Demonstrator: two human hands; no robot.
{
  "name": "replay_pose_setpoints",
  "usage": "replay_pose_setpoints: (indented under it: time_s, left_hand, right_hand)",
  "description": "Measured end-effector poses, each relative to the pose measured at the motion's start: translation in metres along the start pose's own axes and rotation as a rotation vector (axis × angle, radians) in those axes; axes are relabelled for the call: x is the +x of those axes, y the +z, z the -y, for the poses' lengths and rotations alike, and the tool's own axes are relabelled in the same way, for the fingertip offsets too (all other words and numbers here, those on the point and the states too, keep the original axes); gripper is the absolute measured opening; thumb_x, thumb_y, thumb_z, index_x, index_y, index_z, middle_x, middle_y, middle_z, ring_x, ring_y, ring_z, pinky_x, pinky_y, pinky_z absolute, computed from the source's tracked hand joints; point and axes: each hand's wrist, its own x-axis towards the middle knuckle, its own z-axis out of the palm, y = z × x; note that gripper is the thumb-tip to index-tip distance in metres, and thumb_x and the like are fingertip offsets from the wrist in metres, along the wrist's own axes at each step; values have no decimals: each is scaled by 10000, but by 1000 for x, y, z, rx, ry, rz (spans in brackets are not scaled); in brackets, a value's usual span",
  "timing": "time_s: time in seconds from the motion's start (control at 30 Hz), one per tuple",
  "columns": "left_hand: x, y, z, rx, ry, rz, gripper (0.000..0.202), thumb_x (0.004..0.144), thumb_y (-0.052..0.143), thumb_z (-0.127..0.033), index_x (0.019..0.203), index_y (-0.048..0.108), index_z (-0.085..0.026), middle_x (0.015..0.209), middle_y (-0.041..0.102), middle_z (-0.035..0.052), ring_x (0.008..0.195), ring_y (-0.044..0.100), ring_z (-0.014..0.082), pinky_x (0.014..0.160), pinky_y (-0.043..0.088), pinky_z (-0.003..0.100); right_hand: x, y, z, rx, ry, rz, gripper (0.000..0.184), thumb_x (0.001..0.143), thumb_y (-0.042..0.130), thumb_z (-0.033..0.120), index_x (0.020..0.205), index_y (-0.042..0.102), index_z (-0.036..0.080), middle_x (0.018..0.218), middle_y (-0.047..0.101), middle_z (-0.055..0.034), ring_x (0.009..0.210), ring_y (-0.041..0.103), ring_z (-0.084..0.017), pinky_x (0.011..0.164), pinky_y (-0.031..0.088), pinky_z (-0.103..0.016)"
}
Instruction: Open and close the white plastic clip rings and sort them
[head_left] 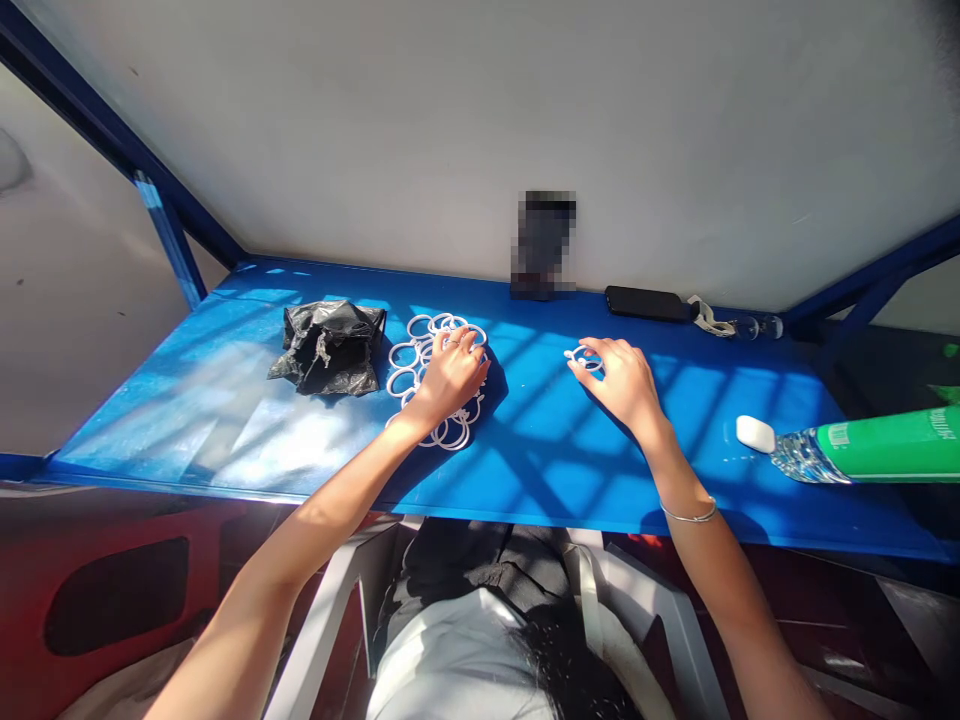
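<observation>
A cluster of white plastic rings with small knobs [415, 383] lies on the blue table [540, 440], left of the middle. My left hand [452, 375] rests over it from the right side, fingers curled down around some rings; the fingertips are partly hidden. Farther right, my right hand [619, 380] pinches a white ring [576, 352] between thumb and fingers, close to the tabletop. More than one ring may be in that pinch, but I cannot tell. A crumpled black plastic bag [330, 345] sits just left of the cluster.
Against the back wall [375, 130] stands a blurred dark object [546, 245]. A black phone [645, 302], a whitish strap [709, 318] and clear glasses [754, 326] lie along the rear edge. At right are a small white case [755, 434] and a green-labelled bottle [885, 447] on its side.
</observation>
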Motion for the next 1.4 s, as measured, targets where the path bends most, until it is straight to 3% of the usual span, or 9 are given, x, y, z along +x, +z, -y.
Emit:
replay_pose_setpoints:
  time_s: [0.17,0.33,0.47,0.6,0.67,0.87,1.03,1.27,1.4]
  left_hand:
    - [-2,2,-1,35,11,44,266,990,441,-207,914,681,-120,1208,649,169,1250,541,332,1103,384,563]
    - [-1,0,-1,41,27,47,295,993,399,-173,904,670,-98,1144,660,180,1196,566,338,1067,407,565]
    - [1,0,0,-43,62,-24,279,990,380,-154,945,651,-107,1129,661,168,1152,587,314,1037,434,537]
    - [2,-1,2,-311,133,-173,248,987,428,-192,1145,608,-128,1230,614,174,1162,593,264,960,510,432]
    - [3,-5,0,-496,162,-191,280,977,462,-185,1224,589,-148,1250,599,163,1141,608,228,939,532,387]
    - [5,-21,-13,-1059,41,-52,241,964,546,-269,1137,681,-169,1161,652,120,990,685,183,854,594,318]
    - [2,-23,-26,-1402,-98,69,328,867,709,-384,1082,717,-137,1171,677,138,1012,717,233,888,614,348]
    - [-1,-20,-36,-1458,-123,114,376,855,719,-425,1093,722,-134,1157,706,132,986,731,248,877,615,363]
    - [-2,-18,-36,-1195,-61,-9,324,899,667,-408,1088,716,-149,1044,729,101,902,723,200,820,603,323]
  right_hand:
    - [-1,-4,-6,-12,11,65,401,973,489,487,1111,683,166,1121,709,-113,1011,622,-310,801,433,-393]
    - [-2,-4,-7,-15,24,137,385,929,551,461,1097,694,145,1129,705,-104,1031,616,-312,821,437,-399]
    - [-3,-3,-10,-13,14,168,386,927,552,473,1066,697,143,1105,707,-111,1014,621,-314,816,455,-410]
    - [-3,-2,-14,19,-7,139,373,936,544,467,1090,685,157,1129,695,-126,1015,621,-329,828,478,-445]
    - [-3,-2,-13,56,-29,111,360,947,536,448,1133,668,170,1158,682,-130,1038,615,-335,845,490,-469]
    - [-1,-2,16,256,-179,17,406,983,516,418,1332,558,216,1263,627,-126,1160,589,-310,979,501,-476]
    - [-6,5,42,320,-251,31,540,976,550,493,1442,452,240,1366,571,-130,1256,549,-318,1044,475,-512]
    - [-13,23,48,403,-208,35,477,988,526,458,1413,496,244,1301,622,-123,1146,625,-296,953,540,-492]
    - [-12,22,48,414,-191,0,463,984,534,472,1371,540,219,1265,649,-136,1119,644,-300,957,538,-488]
